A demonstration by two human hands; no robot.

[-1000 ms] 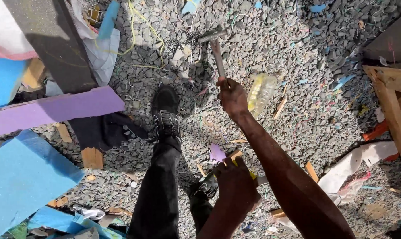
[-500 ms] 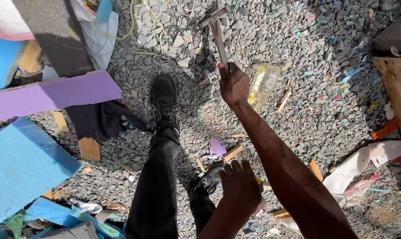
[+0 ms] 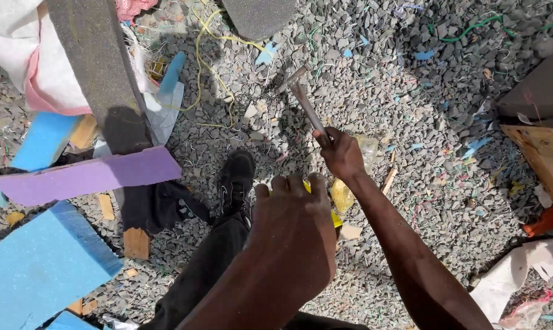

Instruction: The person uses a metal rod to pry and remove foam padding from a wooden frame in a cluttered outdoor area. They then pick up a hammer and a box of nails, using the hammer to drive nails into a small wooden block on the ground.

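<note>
My right hand [image 3: 342, 153] is clenched round the handle of a hammer [image 3: 304, 101], whose head points far and left over the gravel [image 3: 423, 79]. Since half a second ago my left hand [image 3: 291, 235] has risen close to the camera. Its fingers curl round something yellow [image 3: 335, 218], mostly hidden, so I can't tell what it is. The hammer has barely shifted. My shoe [image 3: 236, 180] rests on the gravel just left of both hands, near a purple foam slab [image 3: 84, 177].

Purple foam strip [image 3: 84, 177], blue foam slab [image 3: 38, 269], gravel [image 3: 423, 91].
</note>
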